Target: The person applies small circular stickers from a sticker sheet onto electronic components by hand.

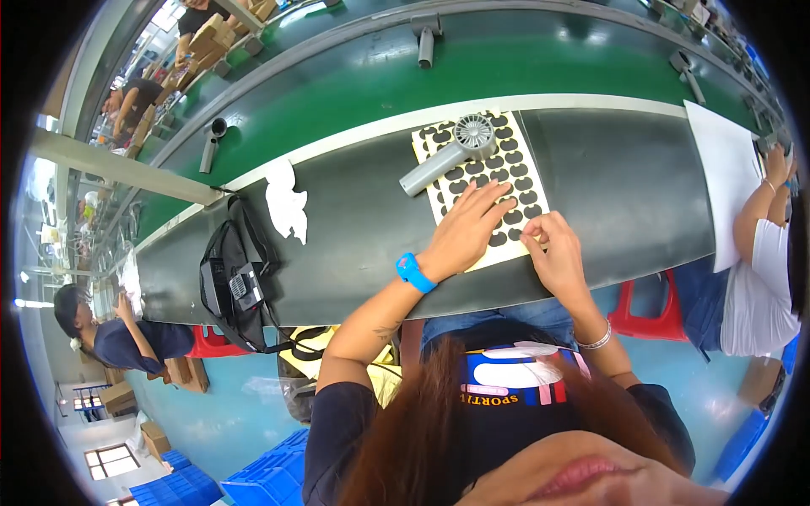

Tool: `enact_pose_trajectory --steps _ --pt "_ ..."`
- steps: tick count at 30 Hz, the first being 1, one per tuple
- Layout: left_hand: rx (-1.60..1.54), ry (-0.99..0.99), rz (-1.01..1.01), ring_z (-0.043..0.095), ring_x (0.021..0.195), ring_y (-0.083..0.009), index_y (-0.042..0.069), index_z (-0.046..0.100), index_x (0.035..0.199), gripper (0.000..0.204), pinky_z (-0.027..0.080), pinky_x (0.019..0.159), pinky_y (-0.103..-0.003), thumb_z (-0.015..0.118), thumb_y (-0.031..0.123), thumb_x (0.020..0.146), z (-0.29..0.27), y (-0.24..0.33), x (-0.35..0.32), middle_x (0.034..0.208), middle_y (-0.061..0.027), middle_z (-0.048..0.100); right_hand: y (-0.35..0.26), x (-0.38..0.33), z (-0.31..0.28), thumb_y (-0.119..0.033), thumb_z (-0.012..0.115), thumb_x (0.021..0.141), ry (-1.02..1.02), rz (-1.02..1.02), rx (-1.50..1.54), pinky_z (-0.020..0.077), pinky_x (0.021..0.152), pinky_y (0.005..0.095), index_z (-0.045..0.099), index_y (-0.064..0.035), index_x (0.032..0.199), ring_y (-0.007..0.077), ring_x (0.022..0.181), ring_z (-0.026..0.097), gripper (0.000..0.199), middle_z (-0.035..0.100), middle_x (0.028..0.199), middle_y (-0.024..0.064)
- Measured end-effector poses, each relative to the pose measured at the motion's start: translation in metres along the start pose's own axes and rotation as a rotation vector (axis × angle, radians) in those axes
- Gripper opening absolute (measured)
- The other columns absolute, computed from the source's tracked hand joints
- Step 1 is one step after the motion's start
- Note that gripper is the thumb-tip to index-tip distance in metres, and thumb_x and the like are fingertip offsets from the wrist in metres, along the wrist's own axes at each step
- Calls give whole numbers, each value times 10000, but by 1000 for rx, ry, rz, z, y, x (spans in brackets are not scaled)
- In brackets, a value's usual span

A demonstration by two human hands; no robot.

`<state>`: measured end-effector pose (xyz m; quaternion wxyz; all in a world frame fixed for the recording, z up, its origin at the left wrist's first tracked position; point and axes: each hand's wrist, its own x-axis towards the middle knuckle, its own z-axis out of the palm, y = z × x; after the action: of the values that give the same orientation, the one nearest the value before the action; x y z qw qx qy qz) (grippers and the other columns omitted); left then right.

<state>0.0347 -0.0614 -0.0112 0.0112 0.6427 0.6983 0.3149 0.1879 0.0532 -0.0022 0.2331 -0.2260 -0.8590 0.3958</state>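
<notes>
Pale yellow sheets of black stickers [522, 182] lie on the dark table in front of me. My left hand [471, 226] rests flat on them, fingers stretched out and holding nothing. At the sheet's right edge, thumb and forefinger of my right hand [557, 255] are pinched together beside a black sticker. Whether a sticker is between those fingertips is too small to make out. A grey hair dryer [440, 167] with a round grille lies across the sheet's upper left part, just beyond my left hand, its handle toward the left.
Beyond the table runs a green conveyor belt [337, 88] carrying grey hair dryers [426, 49] spaced apart. A black bag [240, 282] and crumpled white paper [287, 201] lie to the left. White sheets [717, 169] lie at the right, near a seated co-worker [764, 270]. Red stools [650, 316] stand below.
</notes>
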Motion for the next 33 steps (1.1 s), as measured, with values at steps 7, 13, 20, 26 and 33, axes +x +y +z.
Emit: enact_pose_trajectory --steps 7,13,20,26,33 --pt "4 8 3 416 1291 -330 44 547 1206 400 289 1103 -477 514 -34 816 1 -5 4 1349 -136 480 -5 9 -2 3 675 772 4 94 -15 432 618 292 596 -9 842 186 653 520 106 527 775 84" --pt "-10 21 10 433 1278 -328 52 561 1188 386 315 1084 -474 524 -29 813 2 -4 6 1335 -132 495 -14 7 -23 18 654 796 -78 66 132 418 614 257 601 -10 837 128 664 515 72 529 813 61" --pt "-19 59 5 464 1252 -312 70 584 1190 326 330 1074 -475 535 17 872 5 -7 -1 1319 -123 513 -44 9 -84 16 594 862 187 -75 422 448 809 229 514 1 1199 143 926 580 347 596 1073 101" --pt "-217 258 20 598 1059 -301 33 663 1047 223 461 957 -419 618 7 830 -24 10 1 1181 -128 609 -101 17 -151 -9 574 834 574 -832 250 500 830 327 391 98 1307 291 1060 594 519 588 1143 271" --pt "-362 934 560 586 1034 -349 12 429 1342 521 462 910 -489 470 323 926 -196 102 8 1200 -240 569 -36 -3 -234 -27 567 841 577 -923 186 509 831 339 381 109 1307 302 1056 605 520 594 1135 282"
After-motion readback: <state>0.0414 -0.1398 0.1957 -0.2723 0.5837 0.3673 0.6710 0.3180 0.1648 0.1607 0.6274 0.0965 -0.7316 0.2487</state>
